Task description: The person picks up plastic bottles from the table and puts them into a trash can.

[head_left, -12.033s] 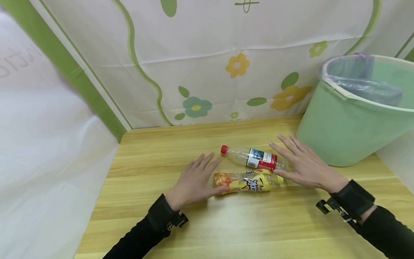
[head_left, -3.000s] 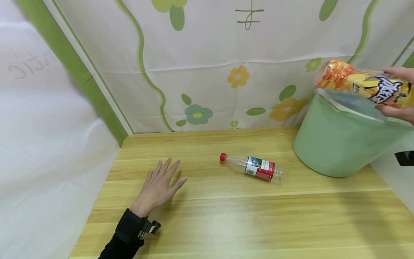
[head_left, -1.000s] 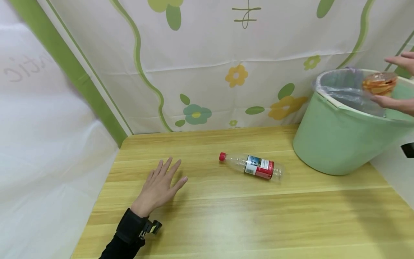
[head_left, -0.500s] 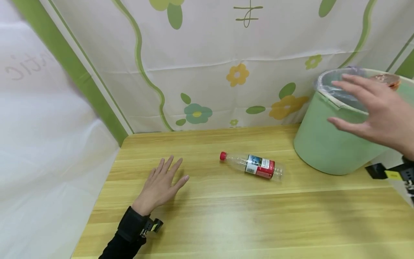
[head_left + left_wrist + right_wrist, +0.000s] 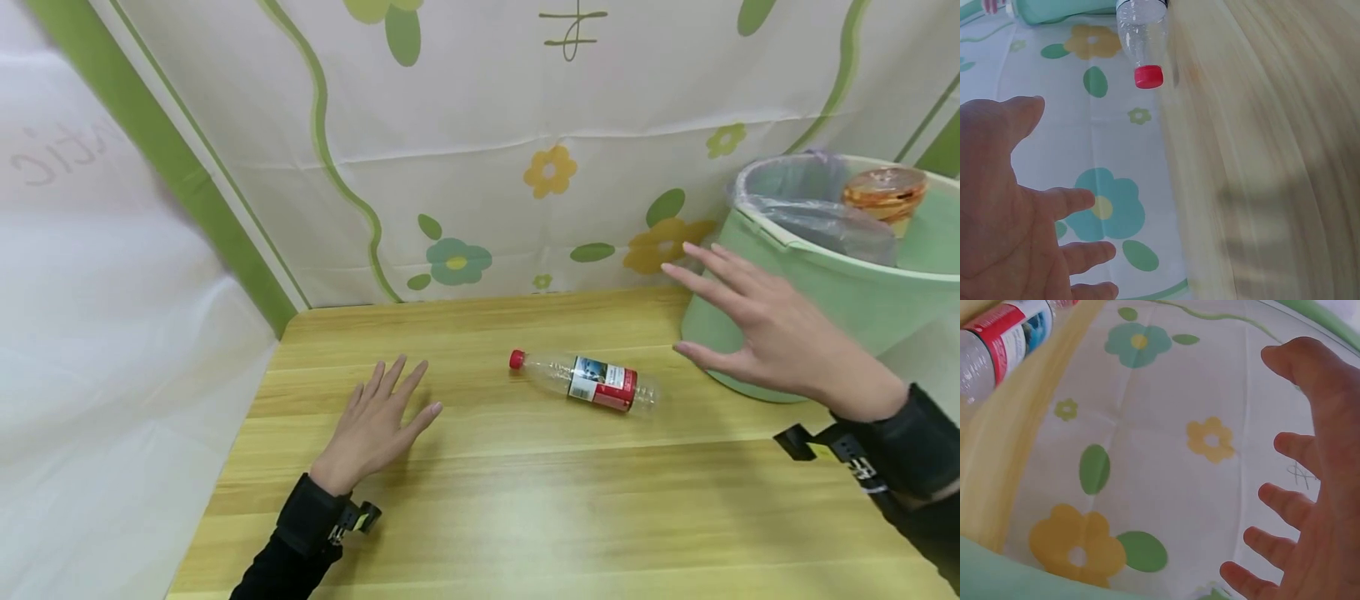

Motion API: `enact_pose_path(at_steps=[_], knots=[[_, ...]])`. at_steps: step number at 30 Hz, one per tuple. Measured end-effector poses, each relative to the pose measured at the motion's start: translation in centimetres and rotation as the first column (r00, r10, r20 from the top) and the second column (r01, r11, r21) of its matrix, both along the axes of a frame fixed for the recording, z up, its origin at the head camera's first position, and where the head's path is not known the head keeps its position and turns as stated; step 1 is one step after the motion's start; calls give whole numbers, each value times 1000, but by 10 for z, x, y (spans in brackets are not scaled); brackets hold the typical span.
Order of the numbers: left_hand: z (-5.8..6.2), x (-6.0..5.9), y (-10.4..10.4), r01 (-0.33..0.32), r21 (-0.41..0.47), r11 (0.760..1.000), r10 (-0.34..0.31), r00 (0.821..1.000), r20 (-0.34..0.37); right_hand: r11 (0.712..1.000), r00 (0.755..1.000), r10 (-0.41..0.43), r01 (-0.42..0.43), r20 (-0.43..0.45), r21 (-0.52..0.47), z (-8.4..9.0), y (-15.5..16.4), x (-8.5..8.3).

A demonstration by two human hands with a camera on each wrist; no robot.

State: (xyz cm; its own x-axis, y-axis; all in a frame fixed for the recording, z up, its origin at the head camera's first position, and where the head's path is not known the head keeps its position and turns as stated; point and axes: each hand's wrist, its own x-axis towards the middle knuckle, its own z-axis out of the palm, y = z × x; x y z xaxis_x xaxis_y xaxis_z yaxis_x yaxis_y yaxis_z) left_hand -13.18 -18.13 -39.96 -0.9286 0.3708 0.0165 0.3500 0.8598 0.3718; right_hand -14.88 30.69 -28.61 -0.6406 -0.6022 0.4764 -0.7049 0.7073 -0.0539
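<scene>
A clear plastic bottle (image 5: 604,384) with a red cap and a red, white and blue label lies on its side on the wooden table. My left hand (image 5: 372,429) hovers left of it, fingers spread and holding nothing. To the bottle's right, my right hand (image 5: 776,329) is in the air in front of the green bin (image 5: 840,283), its fingers apart and the palm bare. A second bottle with an orange and yellow wrapper (image 5: 885,200) stands inside the bin, base up, its lower part hidden. In the right wrist view the clear bottle (image 5: 1010,337) shows at upper left.
The bin has a thin translucent bag (image 5: 832,229) along its inside and stands at the table's back right. A white cloth with flowers (image 5: 495,208) hangs behind the table (image 5: 480,517). Plain white cloth (image 5: 112,375) covers the left side.
The orange and yellow bottle went from the table into the bin, where my right hand let go of it. That hand then came back left and down toward the clear bottle. My left hand barely moved lately.
</scene>
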Motion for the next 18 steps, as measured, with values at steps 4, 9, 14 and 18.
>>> enact_pose_path(at_steps=[4,9,14,18], knots=[[2,-1,1,-1,-3,1000,1,1000,-4,1000,999,-12,11,34,22,-15,-6,1],[6,-1,1,-4,-20,1000,3,1000,-23,998,997,-17,14,69,53,-35,-17,3],[7,-2,0,-3,-27,1000,2,999,-43,998,994,-25,19,104,62,-55,-24,6],[7,-2,0,-6,-34,999,4,999,-49,998,993,-26,19,115,58,-71,-28,7]])
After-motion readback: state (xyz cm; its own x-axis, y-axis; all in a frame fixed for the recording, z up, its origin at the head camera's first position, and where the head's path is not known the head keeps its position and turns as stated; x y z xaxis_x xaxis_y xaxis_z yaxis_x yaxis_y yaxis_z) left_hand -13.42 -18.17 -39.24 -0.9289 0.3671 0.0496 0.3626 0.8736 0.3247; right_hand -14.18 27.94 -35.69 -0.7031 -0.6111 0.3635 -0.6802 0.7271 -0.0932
